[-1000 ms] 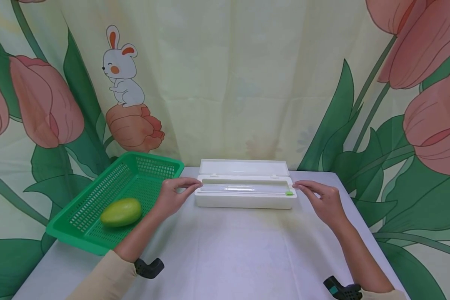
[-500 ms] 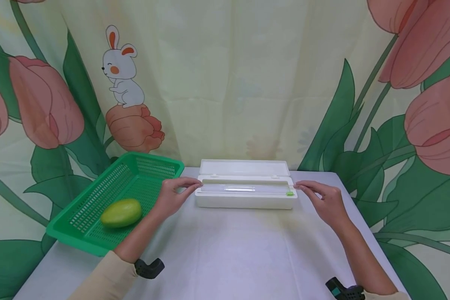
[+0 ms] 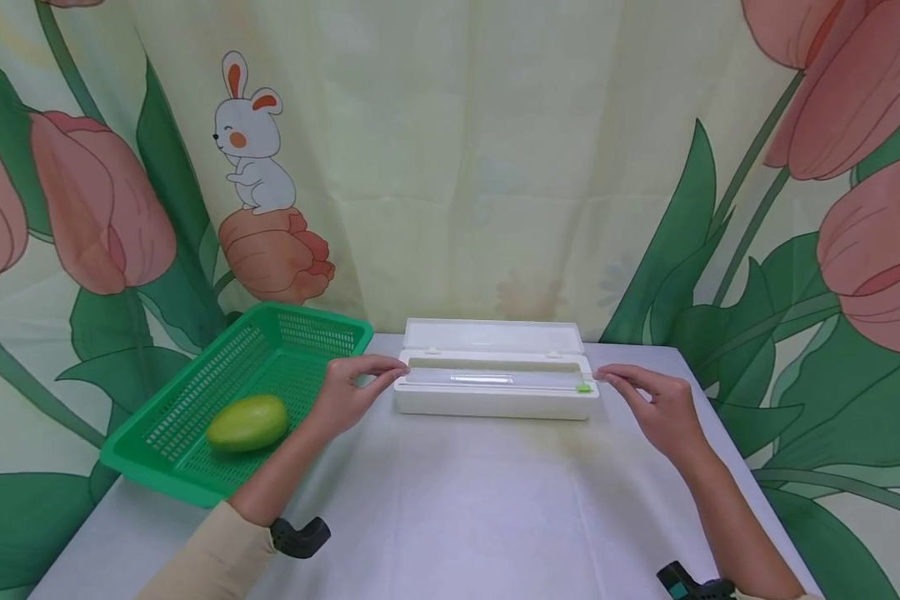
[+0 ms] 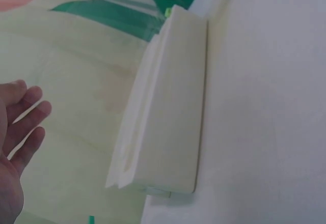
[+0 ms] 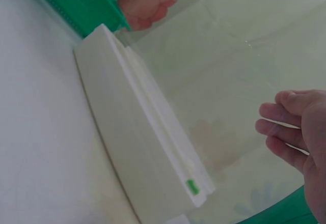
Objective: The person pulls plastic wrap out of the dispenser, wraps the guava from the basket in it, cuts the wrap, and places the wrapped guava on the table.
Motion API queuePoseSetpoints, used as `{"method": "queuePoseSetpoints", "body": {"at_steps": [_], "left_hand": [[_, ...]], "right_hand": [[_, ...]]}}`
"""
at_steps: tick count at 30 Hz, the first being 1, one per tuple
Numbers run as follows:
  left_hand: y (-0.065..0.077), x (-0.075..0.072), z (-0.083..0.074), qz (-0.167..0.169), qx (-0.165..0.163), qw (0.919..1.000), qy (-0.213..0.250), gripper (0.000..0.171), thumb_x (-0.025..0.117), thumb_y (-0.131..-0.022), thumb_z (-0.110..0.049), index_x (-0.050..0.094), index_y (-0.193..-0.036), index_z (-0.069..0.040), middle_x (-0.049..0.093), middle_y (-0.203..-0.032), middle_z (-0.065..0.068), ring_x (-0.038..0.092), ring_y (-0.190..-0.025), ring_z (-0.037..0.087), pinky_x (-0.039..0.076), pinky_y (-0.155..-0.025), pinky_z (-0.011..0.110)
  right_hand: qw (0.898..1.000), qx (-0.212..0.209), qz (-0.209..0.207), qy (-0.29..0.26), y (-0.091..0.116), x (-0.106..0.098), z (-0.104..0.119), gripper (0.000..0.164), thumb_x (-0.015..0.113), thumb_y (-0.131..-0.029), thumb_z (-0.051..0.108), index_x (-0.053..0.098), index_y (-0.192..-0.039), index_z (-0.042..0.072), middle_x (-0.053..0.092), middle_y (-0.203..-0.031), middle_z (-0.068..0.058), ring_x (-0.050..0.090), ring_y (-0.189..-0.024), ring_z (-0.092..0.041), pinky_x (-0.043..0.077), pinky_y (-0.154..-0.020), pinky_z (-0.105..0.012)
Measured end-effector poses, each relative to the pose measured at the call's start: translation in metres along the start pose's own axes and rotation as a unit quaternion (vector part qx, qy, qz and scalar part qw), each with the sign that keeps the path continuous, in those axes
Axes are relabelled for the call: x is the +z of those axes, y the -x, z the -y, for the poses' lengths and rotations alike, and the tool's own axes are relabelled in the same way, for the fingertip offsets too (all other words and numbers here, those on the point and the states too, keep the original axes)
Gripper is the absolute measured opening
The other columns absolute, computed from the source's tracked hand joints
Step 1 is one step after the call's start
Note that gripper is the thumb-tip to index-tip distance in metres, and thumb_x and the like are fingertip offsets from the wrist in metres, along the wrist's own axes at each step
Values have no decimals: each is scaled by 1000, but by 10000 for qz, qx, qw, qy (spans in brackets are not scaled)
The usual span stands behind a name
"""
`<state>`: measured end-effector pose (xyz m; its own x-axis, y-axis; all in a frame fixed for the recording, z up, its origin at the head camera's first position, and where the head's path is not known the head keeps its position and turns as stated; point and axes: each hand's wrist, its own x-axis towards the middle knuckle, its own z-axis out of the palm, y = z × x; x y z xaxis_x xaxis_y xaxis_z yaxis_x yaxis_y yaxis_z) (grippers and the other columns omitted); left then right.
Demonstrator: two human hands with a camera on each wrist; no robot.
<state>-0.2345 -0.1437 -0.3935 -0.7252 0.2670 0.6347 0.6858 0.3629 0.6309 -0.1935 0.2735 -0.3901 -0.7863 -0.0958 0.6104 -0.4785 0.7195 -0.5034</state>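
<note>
In the head view, the white box (image 3: 495, 404) is sitting near the far edge of the table (image 3: 480, 517), a broad stretch of white cloth spreading between it and the person. The green basket (image 3: 150, 476), a yellow-green fruit (image 3: 247, 422) lying inside, is crowding the left forearm; a narrower strip of table is showing beyond the box's right end. The left hand (image 3: 351, 393) is pinching clear film (image 3: 483, 378) at the box's left end, and the right hand (image 3: 663, 408) is pinching it at the right. The film is shining in a long streak, the lid (image 3: 493, 336) is standing raised behind, and a small green piece (image 3: 583, 388) is marking the front right corner.

In the left wrist view, the box's plain side is facing the camera; the film is barely showing.

In the right wrist view, thumb and forefinger are meeting, the other fingers bending, and faint glints are showing between box and hand.
</note>
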Motion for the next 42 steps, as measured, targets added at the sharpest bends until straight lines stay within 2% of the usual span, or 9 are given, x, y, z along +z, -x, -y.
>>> {"method": "queuePoseSetpoints", "body": {"at_steps": [10, 16, 26, 35, 42], "left_hand": [[-1, -1, -4, 32, 44, 10000, -32, 12, 72, -85, -5, 76, -95, -7, 76, -91, 8, 72, -83, 16, 54, -75, 13], [-1, -3, -6, 39, 75, 10000, -17, 12, 71, -85, -4, 76, -95, -6, 76, -91, 10, 72, -83, 12, 54, -75, 13], [1, -4, -10, -38, 202, 9998, 57, 14, 72, -83, -1, 77, -95, -7, 76, -90, 8, 72, -82, 18, 53, -74, 13], [2, -5, -14, -118, 240, 9996, 46, 18, 74, -79, 4, 76, -94, -5, 76, -89, 9, 72, -82, 17, 53, -75, 11], [3, -8, -17, -69, 301, 9995, 103, 16, 73, -81, 2, 77, -95, -5, 76, -89, 10, 72, -84, 16, 53, -76, 12]], "right_hand": [[10000, -13, -2, -21, 2, -3, 4, 19, 66, -88, 2, 72, -107, 1, 75, -100, -15, 44, -100, 32, 38, -84, 3], [10000, -32, -43, -43, 3, -5, 5, 20, 67, -88, 1, 72, -107, 1, 74, -101, -15, 45, -101, 31, 38, -85, 2], [9999, -136, -81, -36, 4, -8, 10, 22, 68, -85, -3, 72, -106, 1, 74, -100, -16, 45, -101, 31, 38, -84, 3], [9995, -252, -95, -136, 7, -12, 11, 23, 69, -84, -4, 73, -107, 2, 74, -100, -16, 49, -101, 28, 40, -85, 2], [9995, -260, -109, -132, 8, -14, 14, 25, 69, -83, -4, 73, -107, 3, 74, -100, -16, 49, -102, 28, 40, -85, 2]]}}
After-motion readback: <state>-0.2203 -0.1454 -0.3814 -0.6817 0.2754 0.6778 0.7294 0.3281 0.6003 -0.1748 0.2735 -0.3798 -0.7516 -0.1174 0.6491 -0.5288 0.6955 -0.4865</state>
